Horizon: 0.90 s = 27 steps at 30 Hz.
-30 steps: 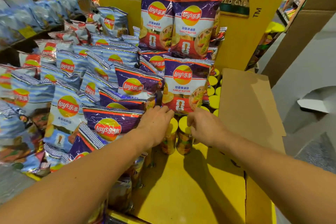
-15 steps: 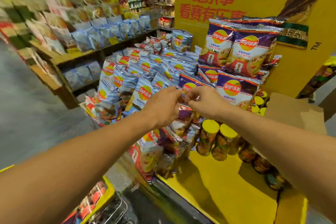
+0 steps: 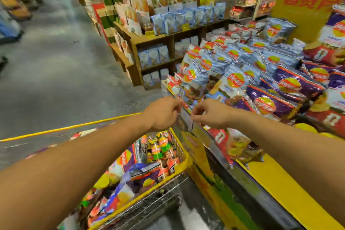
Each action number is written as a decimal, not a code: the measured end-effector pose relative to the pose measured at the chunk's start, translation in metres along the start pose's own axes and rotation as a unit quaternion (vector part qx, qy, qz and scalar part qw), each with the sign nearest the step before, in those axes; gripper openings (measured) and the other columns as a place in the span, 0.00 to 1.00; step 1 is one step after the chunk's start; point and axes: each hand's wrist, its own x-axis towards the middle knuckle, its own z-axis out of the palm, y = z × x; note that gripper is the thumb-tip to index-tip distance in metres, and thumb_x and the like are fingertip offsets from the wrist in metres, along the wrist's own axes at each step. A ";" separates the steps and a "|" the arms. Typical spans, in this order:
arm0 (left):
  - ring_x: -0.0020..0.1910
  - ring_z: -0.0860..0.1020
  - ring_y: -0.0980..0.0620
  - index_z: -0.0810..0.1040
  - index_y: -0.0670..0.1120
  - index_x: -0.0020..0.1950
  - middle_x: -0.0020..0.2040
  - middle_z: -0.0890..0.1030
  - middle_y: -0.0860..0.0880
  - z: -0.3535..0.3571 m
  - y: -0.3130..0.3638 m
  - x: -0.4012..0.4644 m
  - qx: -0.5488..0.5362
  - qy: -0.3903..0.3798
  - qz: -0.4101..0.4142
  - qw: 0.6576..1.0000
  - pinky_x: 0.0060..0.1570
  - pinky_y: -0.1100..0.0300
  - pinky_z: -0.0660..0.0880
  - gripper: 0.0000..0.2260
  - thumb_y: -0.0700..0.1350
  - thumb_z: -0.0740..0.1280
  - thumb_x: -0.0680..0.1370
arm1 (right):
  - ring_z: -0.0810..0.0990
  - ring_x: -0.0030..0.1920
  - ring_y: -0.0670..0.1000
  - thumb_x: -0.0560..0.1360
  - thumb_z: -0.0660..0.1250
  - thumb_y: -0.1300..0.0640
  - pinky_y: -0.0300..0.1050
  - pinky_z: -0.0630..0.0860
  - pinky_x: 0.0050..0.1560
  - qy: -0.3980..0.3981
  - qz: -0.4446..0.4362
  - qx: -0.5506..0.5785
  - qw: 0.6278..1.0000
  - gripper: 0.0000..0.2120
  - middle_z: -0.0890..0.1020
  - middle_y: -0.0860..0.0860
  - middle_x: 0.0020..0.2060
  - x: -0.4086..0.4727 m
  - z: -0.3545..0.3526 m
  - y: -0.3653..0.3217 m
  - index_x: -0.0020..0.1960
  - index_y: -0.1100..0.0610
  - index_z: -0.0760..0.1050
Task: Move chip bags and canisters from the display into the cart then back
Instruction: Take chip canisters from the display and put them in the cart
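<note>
Both hands pinch one chip bag (image 3: 186,115) by its top edge, left hand (image 3: 164,113) and right hand (image 3: 209,113) with fingers curled on it, above the gap between cart (image 3: 183,163) rim and display (image 3: 280,183) edge. The bag is motion-blurred. Open aisle floor (image 3: 56,73) lies far left.

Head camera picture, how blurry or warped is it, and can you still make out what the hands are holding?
Head view: heavy motion smear over the aisle floor and far shelves; wide-angle bending at the edges; no strong glare. Left hand and right hand are fairly sharp, each pinching the top of a smeared chip bag hanging over the cart.
</note>
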 end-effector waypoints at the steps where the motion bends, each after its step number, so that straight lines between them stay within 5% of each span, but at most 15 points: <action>1: 0.54 0.76 0.40 0.77 0.43 0.53 0.54 0.80 0.41 0.000 -0.023 -0.015 0.005 -0.009 -0.017 1.000 0.54 0.50 0.73 0.14 0.46 0.56 0.75 | 0.75 0.33 0.48 0.76 0.68 0.57 0.43 0.71 0.36 -0.019 -0.007 -0.005 1.000 0.08 0.80 0.52 0.32 0.011 0.015 -0.016 0.38 0.56 0.79; 4: 0.57 0.76 0.41 0.77 0.44 0.55 0.56 0.80 0.42 0.008 -0.075 -0.043 0.003 -0.024 -0.064 0.998 0.56 0.51 0.72 0.10 0.40 0.60 0.78 | 0.79 0.39 0.51 0.76 0.69 0.53 0.44 0.75 0.41 -0.063 -0.002 -0.036 0.997 0.06 0.81 0.50 0.35 0.031 0.045 -0.039 0.40 0.52 0.78; 8: 0.56 0.76 0.41 0.75 0.44 0.53 0.57 0.80 0.42 0.030 -0.130 -0.067 0.010 -0.062 -0.099 0.993 0.50 0.56 0.72 0.07 0.39 0.61 0.76 | 0.78 0.50 0.53 0.78 0.67 0.47 0.45 0.73 0.49 -0.117 0.037 -0.087 0.989 0.13 0.78 0.49 0.46 0.059 0.081 -0.057 0.56 0.54 0.77; 11: 0.59 0.75 0.41 0.74 0.44 0.59 0.61 0.79 0.41 0.052 -0.146 -0.068 0.005 -0.099 -0.120 0.988 0.49 0.57 0.68 0.10 0.41 0.60 0.79 | 0.76 0.48 0.54 0.79 0.65 0.48 0.45 0.71 0.45 -0.145 0.070 -0.112 0.981 0.14 0.77 0.52 0.50 0.076 0.105 -0.055 0.61 0.55 0.74; 16: 0.64 0.73 0.39 0.71 0.42 0.64 0.64 0.76 0.39 0.096 -0.159 -0.046 0.001 -0.156 -0.117 0.981 0.61 0.49 0.71 0.16 0.46 0.62 0.79 | 0.75 0.37 0.51 0.78 0.66 0.54 0.42 0.69 0.29 -0.185 0.114 -0.155 0.964 0.18 0.78 0.55 0.51 0.107 0.133 -0.041 0.65 0.57 0.71; 21: 0.64 0.70 0.40 0.70 0.46 0.66 0.63 0.76 0.42 0.129 -0.183 -0.007 0.158 -0.182 -0.048 0.969 0.66 0.46 0.64 0.26 0.63 0.63 0.76 | 0.77 0.59 0.58 0.73 0.72 0.53 0.52 0.78 0.57 -0.216 0.067 -0.238 0.945 0.26 0.76 0.57 0.61 0.158 0.155 -0.024 0.67 0.57 0.68; 27: 0.67 0.70 0.39 0.70 0.44 0.68 0.66 0.75 0.41 0.177 -0.222 0.057 0.143 -0.253 -0.038 0.956 0.68 0.46 0.65 0.29 0.64 0.60 0.77 | 0.74 0.63 0.57 0.74 0.71 0.54 0.49 0.74 0.60 -0.250 -0.006 -0.267 0.931 0.22 0.75 0.58 0.61 0.237 0.183 -0.005 0.65 0.59 0.70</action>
